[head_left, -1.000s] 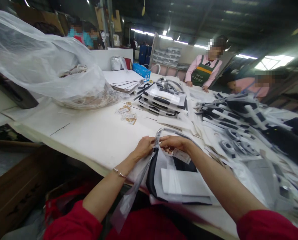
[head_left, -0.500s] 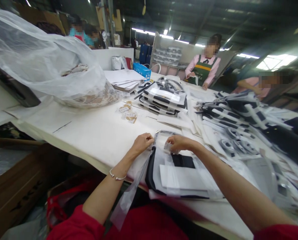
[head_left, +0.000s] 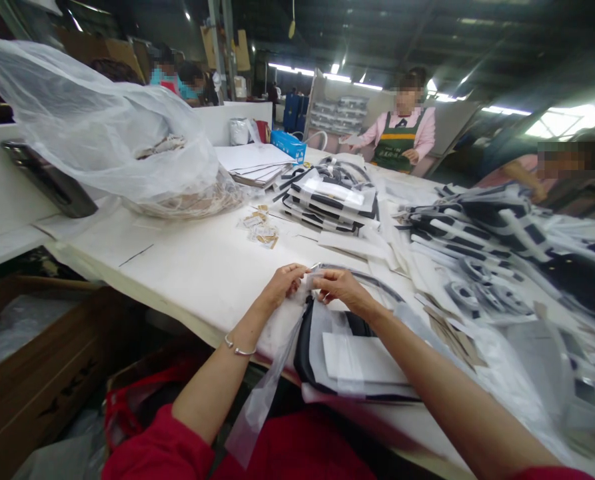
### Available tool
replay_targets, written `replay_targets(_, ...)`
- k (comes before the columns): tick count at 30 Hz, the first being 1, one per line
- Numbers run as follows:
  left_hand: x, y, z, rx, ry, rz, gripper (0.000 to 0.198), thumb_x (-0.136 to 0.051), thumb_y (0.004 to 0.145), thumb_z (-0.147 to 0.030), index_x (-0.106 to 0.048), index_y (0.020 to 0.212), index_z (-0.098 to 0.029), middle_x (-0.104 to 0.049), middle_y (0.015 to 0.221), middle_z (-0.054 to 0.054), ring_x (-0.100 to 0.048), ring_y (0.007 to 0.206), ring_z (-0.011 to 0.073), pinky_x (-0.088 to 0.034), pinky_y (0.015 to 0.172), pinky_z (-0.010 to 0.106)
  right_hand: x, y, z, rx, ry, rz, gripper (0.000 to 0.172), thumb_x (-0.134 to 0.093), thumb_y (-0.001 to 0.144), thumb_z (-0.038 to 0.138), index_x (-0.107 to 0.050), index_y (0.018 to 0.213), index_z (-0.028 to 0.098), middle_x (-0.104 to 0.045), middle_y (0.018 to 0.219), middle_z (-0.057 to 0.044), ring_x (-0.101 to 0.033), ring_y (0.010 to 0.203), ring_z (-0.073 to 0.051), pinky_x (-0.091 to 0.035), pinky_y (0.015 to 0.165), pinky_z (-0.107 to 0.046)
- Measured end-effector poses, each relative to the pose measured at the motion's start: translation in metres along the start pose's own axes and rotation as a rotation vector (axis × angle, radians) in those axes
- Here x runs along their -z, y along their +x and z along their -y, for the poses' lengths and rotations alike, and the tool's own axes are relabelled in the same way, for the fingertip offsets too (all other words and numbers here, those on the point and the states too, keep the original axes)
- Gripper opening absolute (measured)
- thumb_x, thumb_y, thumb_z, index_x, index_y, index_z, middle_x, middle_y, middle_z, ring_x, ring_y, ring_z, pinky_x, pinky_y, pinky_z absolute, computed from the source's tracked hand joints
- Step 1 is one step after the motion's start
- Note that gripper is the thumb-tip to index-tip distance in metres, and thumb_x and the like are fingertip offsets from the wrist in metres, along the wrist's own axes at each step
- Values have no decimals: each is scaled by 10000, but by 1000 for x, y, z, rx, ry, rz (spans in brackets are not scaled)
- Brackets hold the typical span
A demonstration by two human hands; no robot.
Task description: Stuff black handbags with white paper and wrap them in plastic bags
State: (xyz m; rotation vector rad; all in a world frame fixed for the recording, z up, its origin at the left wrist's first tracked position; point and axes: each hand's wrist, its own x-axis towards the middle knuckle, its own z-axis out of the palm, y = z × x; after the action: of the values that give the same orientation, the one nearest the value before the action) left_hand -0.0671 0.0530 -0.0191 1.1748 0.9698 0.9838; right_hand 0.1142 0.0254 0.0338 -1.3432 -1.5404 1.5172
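Observation:
A black handbag (head_left: 304, 350), covered with white wrapping sheets, lies flat at the table's front edge. Its strap (head_left: 377, 283), sheathed in clear film, arches behind it. At the strap's left end, my left hand (head_left: 284, 283) is closed on a strip of clear plastic film (head_left: 262, 407) that trails down over the table edge. My right hand (head_left: 340, 290) pinches film at the same spot, its fingertips almost touching the left ones. A white paper piece (head_left: 362, 357) rests on the bag's front. What lies right between the fingertips is partly hidden.
Wrapped bags are stacked behind (head_left: 327, 207), with more piled at right (head_left: 477, 227). Small tags (head_left: 260, 227) lie mid-table. A big plastic bag (head_left: 127, 147) and a dark flask (head_left: 52, 180) stand at left. A co-worker in a green apron (head_left: 400, 143) stands across the table.
My right hand has moved left from above the bag to the strap end, bringing film beside my left hand. The left hand stays there. The view has shifted slightly.

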Motion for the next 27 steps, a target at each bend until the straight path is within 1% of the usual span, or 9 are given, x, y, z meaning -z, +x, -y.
replay_targets(2, 1, 0, 0, 0, 19, -19, 407, -583, 779, -502, -698, 925, -140, -413, 510, -67, -313, 406, 64, -224, 416, 211, -5, 8, -3, -22, -51, 20, 261, -745, 719, 330, -669, 900, 158, -623, 583, 40, -563, 480, -86, -454, 456, -187)
replay_targets(5, 0, -1, -3, -45, 80, -53, 382, -599, 794, -502, -713, 886, -150, -438, 527, -56, -311, 418, 67, -222, 422, 217, -7, 17, -3, -74, -79, 11, 391, -764, 674, 228, -579, 1016, 181, -596, 527, 84, -540, 411, -93, -426, 405, -188)
replay_targets(9, -7, -8, -9, -192, 183, -71, 217, -697, 755, -391, -729, 740, -177, -636, 940, 39, -492, 615, 86, -382, 562, 224, -6, 25, 0, -136, -108, 28, 420, -760, 657, 181, -546, 1018, 183, -644, 576, 65, -579, 425, -100, -397, 377, -173)
replay_targets(12, -11, -19, -14, -381, 422, -43, 134, -669, 809, -328, -746, 797, -219, -620, 1175, 53, -567, 740, 113, -435, 697, 242, -6, 26, -1, -140, -112, 52, 327, -717, 648, 130, -594, 948, 165, -656, 581, 47, -585, 435, -96, -393, 379, -166)
replay_targets(16, -10, -38, -18, -564, 801, 2, 183, -567, 896, -249, -726, 980, -278, -547, 1391, 47, -644, 876, 165, -459, 722, 254, -8, 22, -4, -107, -103, 31, 179, -660, 691, 128, -623, 863, 164, -634, 549, 48, -591, 451, -91, -435, 411, -166)
replay_targets(20, -16, -58, -17, -512, 780, -75, 396, -531, 870, -111, -650, 1192, -306, -506, 1455, 64, -666, 990, 224, -506, 748, 284, -13, 20, -5, -58, -97, -39, 122, -658, 730, 172, -615, 845, 170, -656, 577, 31, -594, 447, -99, -482, 428, -190)
replay_targets(23, -20, -62, -13, -411, 525, -231, 466, -594, 838, -129, -585, 1284, -263, -546, 1402, 111, -636, 1099, 261, -546, 752, 290, -18, 20, -7, -21, -100, -101, 124, -666, 722, 173, -604, 830, 171, -655, 579, 29, -593, 436, -106, -475, 409, -193)
replay_targets(25, -20, -57, -11, -244, 334, -275, 486, -665, 818, -225, -555, 1292, -227, -569, 1357, 139, -683, 962, 235, -557, 614, 259, -20, 19, -8, 11, -106, -136, 131, -659, 726, 173, -614, 849, 173, -637, 563, 43, -586, 431, -107, -463, 401, -191)
replay_targets(27, -16, -48, -10, -61, 245, -218, 453, -697, 797, -314, -582, 1217, -186, -651, 1211, 136, -701, 752, 186, -520, 477, 223, -23, 18, -10, 59, -125, -170, 138, -639, 748, 188, -638, 885, 176, -608, 542, 61, -574, 425, -105, -444, 395, -187)
